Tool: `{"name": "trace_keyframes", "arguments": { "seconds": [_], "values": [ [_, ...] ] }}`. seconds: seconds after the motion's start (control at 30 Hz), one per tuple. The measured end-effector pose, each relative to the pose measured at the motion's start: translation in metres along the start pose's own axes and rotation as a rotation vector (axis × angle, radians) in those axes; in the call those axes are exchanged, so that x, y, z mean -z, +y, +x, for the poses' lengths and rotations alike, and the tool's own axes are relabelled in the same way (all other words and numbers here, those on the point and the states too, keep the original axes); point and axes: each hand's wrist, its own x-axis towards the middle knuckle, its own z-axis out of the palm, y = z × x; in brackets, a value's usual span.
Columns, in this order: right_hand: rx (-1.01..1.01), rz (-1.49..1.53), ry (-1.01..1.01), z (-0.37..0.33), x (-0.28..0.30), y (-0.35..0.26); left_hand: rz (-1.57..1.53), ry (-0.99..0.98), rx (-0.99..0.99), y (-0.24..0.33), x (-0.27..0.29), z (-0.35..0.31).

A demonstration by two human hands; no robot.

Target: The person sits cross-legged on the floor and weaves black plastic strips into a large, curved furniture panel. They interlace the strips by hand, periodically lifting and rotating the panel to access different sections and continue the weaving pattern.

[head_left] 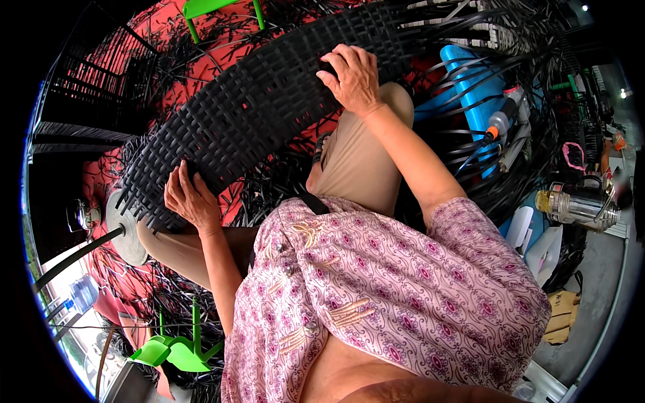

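Observation:
A long curved panel of black woven plastic wicker lies across my lap, running from lower left to upper right. My left hand grips its lower left end, fingers curled over the weave. My right hand rests on the upper edge of the panel near its middle, fingers bent onto the strands. Loose black strips stick out from the far end of the panel at the upper right.
Heaps of loose black wicker strips cover a red mat. A blue bench with a spray bottle sits right. Green stool legs show lower left, a fan base left, a clear jug right.

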Motion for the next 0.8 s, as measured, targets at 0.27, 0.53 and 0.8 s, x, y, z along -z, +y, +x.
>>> {"name": "trace_keyframes", "arguments": {
  "seconds": [0.27, 0.53, 0.8],
  "values": [
    [0.056, -0.014, -0.053, 0.0, 0.006, 0.005, 0.005, 0.005, -0.001, -0.002, -0.003, -0.002],
    [-0.072, -0.032, 0.045, 0.005, 0.007, 0.049, 0.009, -0.008, -0.011, -0.007, -0.004, -0.002],
    [0.056, 0.071, -0.016, -0.003, 0.023, 0.075, -0.001, 0.005, -0.013, -0.006, -0.005, -0.003]
  ]
}}
